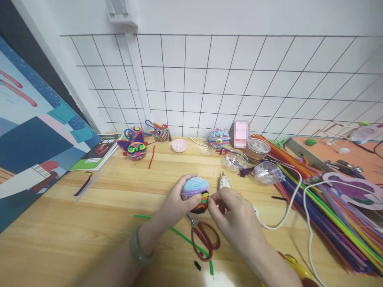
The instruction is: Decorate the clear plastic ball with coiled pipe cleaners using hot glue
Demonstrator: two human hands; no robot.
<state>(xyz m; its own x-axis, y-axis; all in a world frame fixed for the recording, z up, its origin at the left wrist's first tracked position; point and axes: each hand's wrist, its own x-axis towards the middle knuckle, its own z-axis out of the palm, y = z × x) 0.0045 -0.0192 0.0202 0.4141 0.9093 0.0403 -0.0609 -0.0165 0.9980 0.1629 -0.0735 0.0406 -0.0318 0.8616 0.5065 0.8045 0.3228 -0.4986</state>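
Note:
My left hand (pixel 176 201) is wrapped round a ball covered in pipe cleaners (pixel 195 186), pale blue and lilac on top, with black, orange, yellow and green strips lower down. The thumb presses on its front. At the ball's right edge, my right hand (pixel 231 209) has thumb and forefinger pinched together; whatever is between them is hidden. Just below lie scissors with red handles (pixel 205 241), over a long green pipe cleaner (pixel 183 236). A white glue gun (pixel 224 181) lies behind my right hand, partly covered. A short black snippet (pixel 197 265) rests near the front.
Finished pipe-cleaner balls (pixel 137 149) stand at the back left, another (pixel 219 137) at the back centre. A pink bowl (pixel 179 146) and clear plastic half-shells (pixel 237 160) are nearby. Bundled pipe cleaners (pixel 326 223) and a white cable (pixel 295 199) fill the right side.

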